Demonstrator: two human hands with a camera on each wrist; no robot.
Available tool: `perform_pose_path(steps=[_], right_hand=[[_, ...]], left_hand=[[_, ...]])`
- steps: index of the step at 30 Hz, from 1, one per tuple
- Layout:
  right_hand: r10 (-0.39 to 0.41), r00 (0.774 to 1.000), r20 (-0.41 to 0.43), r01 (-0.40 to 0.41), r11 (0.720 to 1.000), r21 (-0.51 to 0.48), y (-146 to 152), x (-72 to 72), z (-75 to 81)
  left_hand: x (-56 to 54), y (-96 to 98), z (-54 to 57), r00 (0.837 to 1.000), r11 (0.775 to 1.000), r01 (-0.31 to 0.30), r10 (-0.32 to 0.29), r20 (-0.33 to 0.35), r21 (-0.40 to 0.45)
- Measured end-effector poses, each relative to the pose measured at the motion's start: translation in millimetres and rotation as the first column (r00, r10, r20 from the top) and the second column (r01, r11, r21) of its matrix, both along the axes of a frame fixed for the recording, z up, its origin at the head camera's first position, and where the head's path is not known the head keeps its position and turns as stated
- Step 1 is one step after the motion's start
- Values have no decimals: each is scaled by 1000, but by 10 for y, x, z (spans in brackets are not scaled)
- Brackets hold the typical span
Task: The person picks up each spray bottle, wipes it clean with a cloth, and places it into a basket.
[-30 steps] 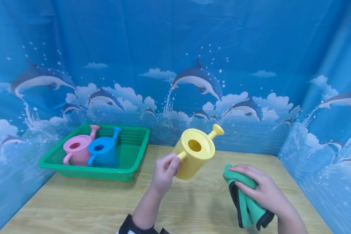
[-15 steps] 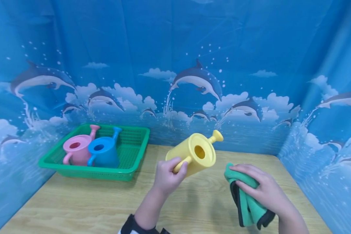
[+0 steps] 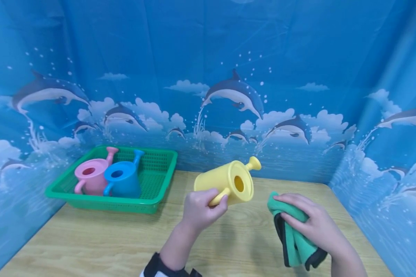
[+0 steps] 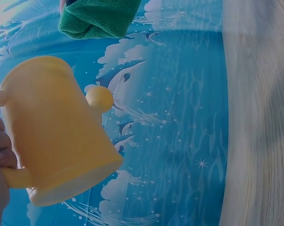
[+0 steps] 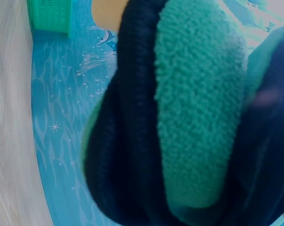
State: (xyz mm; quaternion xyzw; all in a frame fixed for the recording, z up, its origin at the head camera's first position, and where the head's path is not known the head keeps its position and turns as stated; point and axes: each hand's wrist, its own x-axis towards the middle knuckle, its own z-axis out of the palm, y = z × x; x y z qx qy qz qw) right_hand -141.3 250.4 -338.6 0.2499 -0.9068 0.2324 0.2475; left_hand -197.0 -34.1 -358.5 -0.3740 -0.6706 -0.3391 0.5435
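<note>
My left hand (image 3: 202, 211) grips the handle of a yellow watering can (image 3: 222, 180), held above the table and tipped so its top opening faces right. In the left wrist view the can's body (image 4: 57, 127) fills the left side, with curled fingers (image 4: 1, 141) around its handle. My right hand (image 3: 315, 223) holds a folded green cloth (image 3: 292, 234) with black edging, a short gap to the right of the can. Close up in the right wrist view, the cloth (image 5: 198, 103) covers most of the frame and hides the fingers.
A green plastic basket (image 3: 159, 200) stands at the back left of the wooden table (image 3: 100, 242). Inside it sit a pink watering can (image 3: 93, 177) and a blue watering can (image 3: 124, 181), side by side. A blue dolphin-print curtain (image 3: 180, 50) surrounds the table's back and sides.
The yellow watering can has tilted over, from nearly upright to lying on its side, as my left hand turned. The right hand with the cloth has barely shifted.
</note>
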Motion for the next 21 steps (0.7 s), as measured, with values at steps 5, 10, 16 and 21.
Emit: perform_pose_path(steps=[5,10,16,21], right_hand=[[-13,1000,-3,13,1000,3,-4,8,2],[-33,999,-8,33,999,10,22,4,-5],[-49,999,-14,49,999,21,31,1,-3],[-57,998,-10,57,998,25,31,3,3]], left_hand=[[-17,5,4,998,997,-51,48,-51,-54],[-20,8,5,994,991,-88,81,-76,-97],[-1,1,14,983,972,-162,143,-119,-170],[14,-6,10,978,953,-193,166,-128,-234]])
